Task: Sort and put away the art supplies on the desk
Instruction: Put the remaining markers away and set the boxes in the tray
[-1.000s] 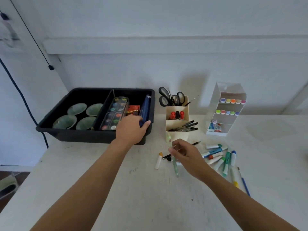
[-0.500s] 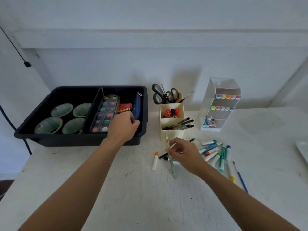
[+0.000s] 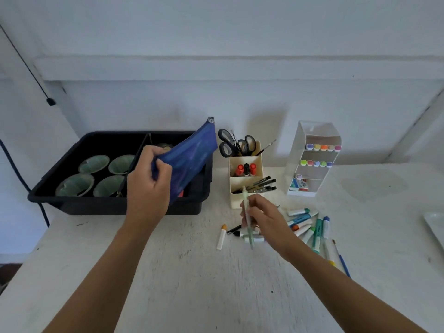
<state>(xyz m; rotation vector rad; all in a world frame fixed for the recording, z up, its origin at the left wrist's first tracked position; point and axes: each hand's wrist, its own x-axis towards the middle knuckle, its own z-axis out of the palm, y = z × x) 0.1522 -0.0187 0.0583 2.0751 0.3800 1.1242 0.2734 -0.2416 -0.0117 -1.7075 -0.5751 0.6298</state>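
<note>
— What do we have in our left hand [image 3: 146,188]?

— The flat blue fabric zip pouch [image 3: 192,157]. Our fingers and thumb are curled round its lower end, and we hold it tilted above the right half of the black plastic bin [image 3: 96,207] at the back left corner of the white worktop [image 3: 192,284].

— And our right hand [image 3: 269,222]?

— It pinches a slim pale green pen [image 3: 245,197] nearly upright, fingers closed on the barrel. It is just in front of the cream desk organiser [image 3: 236,200] at the back edge.

— What remains loose?

— A heap of capped markers [image 3: 301,223] lies just right of our right hand, towards the right edge. A white marker with an orange cap [image 3: 221,237] lies alone to its left.

— Anything else that we can see?

— Four green bowls [image 3: 93,163] sit in the bin's left half. A clear acrylic marker rack [image 3: 312,133] stands right of the organiser.
</note>
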